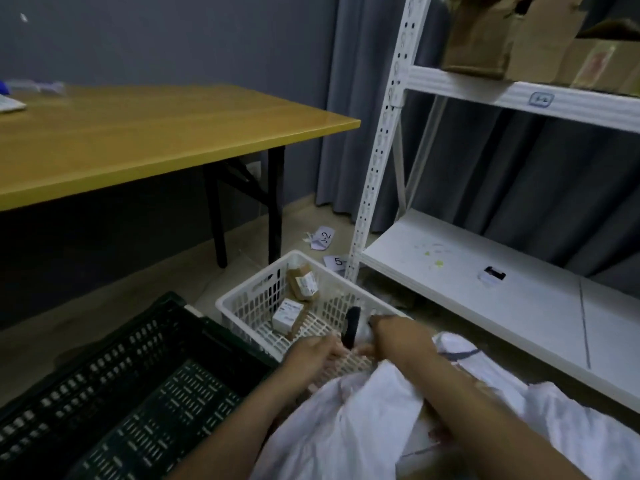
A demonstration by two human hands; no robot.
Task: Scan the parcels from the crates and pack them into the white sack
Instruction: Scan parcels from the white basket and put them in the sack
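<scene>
So both hands are in the white crate [249, 299]: right hand [398, 336] clamped on the black scanner [351, 325], left hand [313, 353] blurry, can't tell its grip. Two small parcels [289, 317] just beyond the fingers look light and stiff; I'd pinch their edges. The floppy white sack [363, 420] lies under the wrists.

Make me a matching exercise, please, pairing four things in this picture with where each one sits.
Things:
1. brown parcel
2. black crate
3. cardboard box
4. white sack

Places:
A. on the upper shelf of the white rack
B. on the floor, to the left of the white crate
C. inside the white crate, at its far end
D. in the foreground, under the person's right forearm

Pairs: 1-C, 2-B, 3-A, 4-D
</scene>
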